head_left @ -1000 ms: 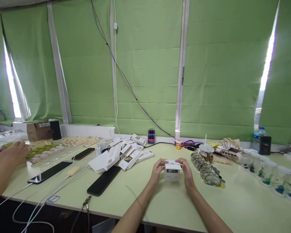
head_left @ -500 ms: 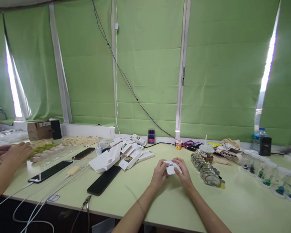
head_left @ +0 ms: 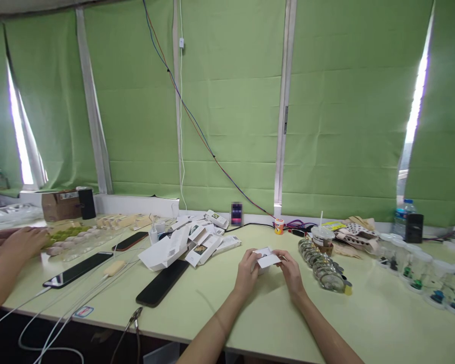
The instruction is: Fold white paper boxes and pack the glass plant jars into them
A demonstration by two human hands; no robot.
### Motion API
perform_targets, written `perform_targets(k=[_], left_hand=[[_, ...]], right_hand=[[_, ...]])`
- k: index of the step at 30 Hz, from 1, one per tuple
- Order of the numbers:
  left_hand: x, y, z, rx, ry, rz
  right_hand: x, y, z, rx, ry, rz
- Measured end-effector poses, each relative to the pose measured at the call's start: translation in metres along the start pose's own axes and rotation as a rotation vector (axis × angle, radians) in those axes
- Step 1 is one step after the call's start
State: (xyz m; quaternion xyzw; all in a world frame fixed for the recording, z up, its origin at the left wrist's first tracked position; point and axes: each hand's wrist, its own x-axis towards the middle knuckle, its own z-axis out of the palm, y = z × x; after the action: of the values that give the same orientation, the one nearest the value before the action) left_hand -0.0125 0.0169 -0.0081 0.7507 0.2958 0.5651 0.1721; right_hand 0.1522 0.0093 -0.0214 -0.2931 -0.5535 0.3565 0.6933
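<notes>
Between my hands, a little above the tabletop, is a small white cardboard box (head_left: pixel 267 261) with a flap standing out toward me. My left hand (head_left: pixel 247 273) grips its left side, fingers behind and thumb near the edge. On the other side my right hand (head_left: pixel 288 270) pinches the flap's right edge between thumb and fingers. Whatever lies inside the box is hidden. To the left lies a heap of similar white boxes (head_left: pixel 205 247), some with printed pictures. Right of my right hand is a row of round, clear-wrapped metallic pieces (head_left: pixel 324 268).
A black phone (head_left: pixel 163 283) lies left of my forearms, with charging cables and more phones beyond. A co-worker's hands (head_left: pixel 20 245) work by an egg-like tray (head_left: pixel 74 237) at far left. Clear lidded jars (head_left: pixel 417 268) line the right; a drink cup (head_left: pixel 322 236) stands behind.
The box's flap has lifted and now sticks out to the right. My right hand has shifted from the box's top to the flap's edge; my left hand has barely moved.
</notes>
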Motion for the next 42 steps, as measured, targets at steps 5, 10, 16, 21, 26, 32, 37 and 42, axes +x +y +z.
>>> perform_targets(k=[5,10,16,21,26,32,37,42], left_hand=[[-0.001,0.005,-0.001,-0.009,-0.063,0.051],[-0.002,0.006,0.0,-0.02,-0.118,0.076],[-0.002,0.004,0.001,-0.015,-0.138,0.105],[-0.003,0.004,0.002,0.019,-0.165,0.132],[-0.005,0.003,0.003,0.077,-0.219,0.172],[-0.007,0.002,0.005,0.121,-0.261,0.232],[-0.008,0.004,0.007,0.112,-0.28,0.264],[-0.009,0.004,0.009,0.102,-0.307,0.264]], right_hand=[[-0.002,-0.002,0.002,-0.034,0.041,-0.007],[-0.002,0.001,0.002,-0.135,0.065,-0.032],[-0.002,0.007,-0.002,-0.088,0.014,-0.035],[0.001,0.009,-0.003,0.199,0.046,0.049],[0.001,0.003,-0.001,0.106,0.142,0.073],[0.004,0.004,-0.003,0.035,0.183,0.088],[0.004,0.005,-0.003,-0.003,0.226,0.103],[0.003,0.003,-0.002,-0.04,0.259,0.145]])
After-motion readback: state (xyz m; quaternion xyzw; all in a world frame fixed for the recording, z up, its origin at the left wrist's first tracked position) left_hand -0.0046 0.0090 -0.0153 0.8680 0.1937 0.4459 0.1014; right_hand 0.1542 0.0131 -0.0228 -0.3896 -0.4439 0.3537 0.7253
